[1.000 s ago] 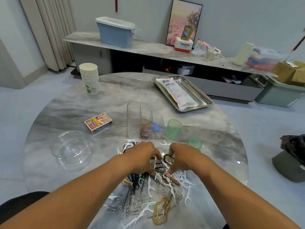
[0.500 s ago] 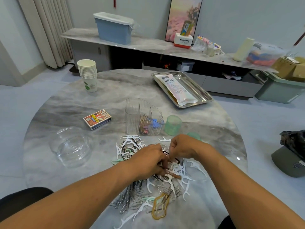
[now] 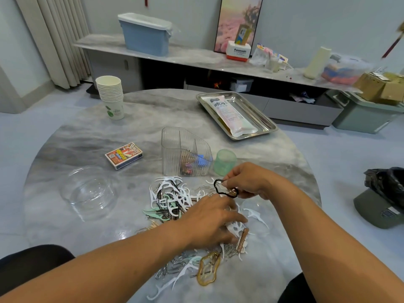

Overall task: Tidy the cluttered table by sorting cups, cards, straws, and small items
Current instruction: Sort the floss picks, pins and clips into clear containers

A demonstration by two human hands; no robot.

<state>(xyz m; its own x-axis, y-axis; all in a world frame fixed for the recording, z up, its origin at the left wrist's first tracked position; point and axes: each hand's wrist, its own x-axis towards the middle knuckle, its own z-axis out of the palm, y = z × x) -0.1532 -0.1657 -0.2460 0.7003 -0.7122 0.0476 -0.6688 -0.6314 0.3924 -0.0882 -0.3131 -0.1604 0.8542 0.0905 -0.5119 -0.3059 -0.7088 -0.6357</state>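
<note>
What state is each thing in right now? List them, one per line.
right hand: pinching the black hair clip, lifted off the pile
left hand: fingers spread, resting on the pile
paper cups: stacked, upright
clear organizer: upright, partly filled
green cup: upside down
glass bowl: upright
metal tray: holding a white packet

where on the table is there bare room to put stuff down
Bare marble lies between the paper cup stack and the steel tray, and between the card box and the cups. Crowded: the floss-pick and clip pile under both hands, before the clear organizer.
</note>
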